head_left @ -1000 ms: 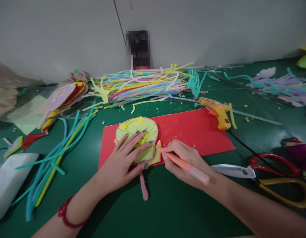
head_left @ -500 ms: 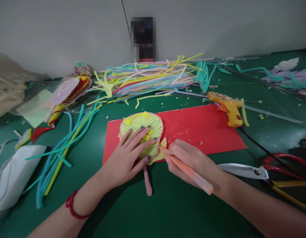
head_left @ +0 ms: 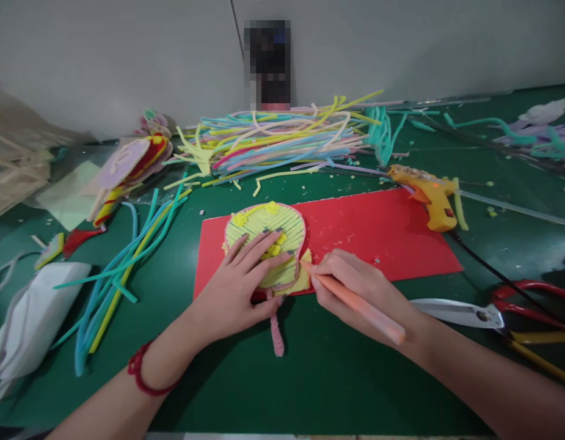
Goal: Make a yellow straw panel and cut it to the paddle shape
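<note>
The left hand [head_left: 239, 287] lies flat, fingers spread, on the fan [head_left: 266, 241], a round yellow-green piece with a pink rim and a pink stem pointing back past the thumb. The right hand [head_left: 350, 290] grips a pen [head_left: 355, 304], its tip touching the fan's edge. Under both is a red sheet [head_left: 355, 235]. Beyond the right hand lies a glue gun [head_left: 429, 195]; scissors [head_left: 502, 321] lie to its right.

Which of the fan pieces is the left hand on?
The yellow-green striped fan on the red sheet, with the pink handle; the left hand lies flat on it. The purple and red fans sit stacked at far left, untouched.
</note>
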A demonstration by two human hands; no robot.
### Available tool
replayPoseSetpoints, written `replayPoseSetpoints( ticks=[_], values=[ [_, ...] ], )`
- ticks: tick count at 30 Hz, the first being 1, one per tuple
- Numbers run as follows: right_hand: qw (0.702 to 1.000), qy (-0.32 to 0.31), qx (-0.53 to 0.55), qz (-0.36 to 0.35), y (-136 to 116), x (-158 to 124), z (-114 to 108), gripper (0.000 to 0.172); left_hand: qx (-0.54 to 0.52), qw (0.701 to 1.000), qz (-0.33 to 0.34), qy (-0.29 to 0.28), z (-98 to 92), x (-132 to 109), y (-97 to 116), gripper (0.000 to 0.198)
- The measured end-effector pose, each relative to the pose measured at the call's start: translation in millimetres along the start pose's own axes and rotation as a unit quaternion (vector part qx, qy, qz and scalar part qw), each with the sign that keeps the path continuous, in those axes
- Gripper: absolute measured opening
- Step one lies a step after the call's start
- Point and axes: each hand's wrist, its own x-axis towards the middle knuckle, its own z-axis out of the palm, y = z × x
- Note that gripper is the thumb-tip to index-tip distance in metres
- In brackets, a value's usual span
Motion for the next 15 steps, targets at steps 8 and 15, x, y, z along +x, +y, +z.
replayPoseSetpoints(
  ticks=[8, 15],
  values=[
    [0.997, -0.055, 0.012, -0.055, -1.0, 0.9, -3.2, 0.015, -0.002, 1.0, -0.008, 0.006, -0.4, 1.3, 2.8, 0.047],
    [0.998, -0.051, -0.011, -0.045, 1.9, -1.1, -2.4, 0.012, -0.002, 1.0, -0.01, 0.005, -0.1, 1.2, 2.5, 0.047]
  ],
)
